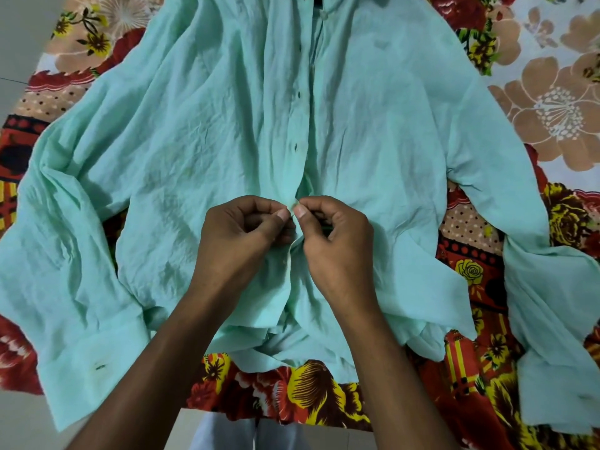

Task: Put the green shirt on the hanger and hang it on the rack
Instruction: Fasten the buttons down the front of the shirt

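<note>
Pinching green shirt [194,131] placket, collar away

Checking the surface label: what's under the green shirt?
A floral bedsheet shows around the green shirt on all sides. Whatever lies beneath the shirt's middle is covered; no hanger is visible.

Bare forearms, no sleeves, light trousers [227,433] below

The green shirt [227,131] lies spread, front up, on a floral bedsheet [552,102]. At frame centre, the left hand [246,232] and right hand [334,241] pinch its front placket together.
</note>
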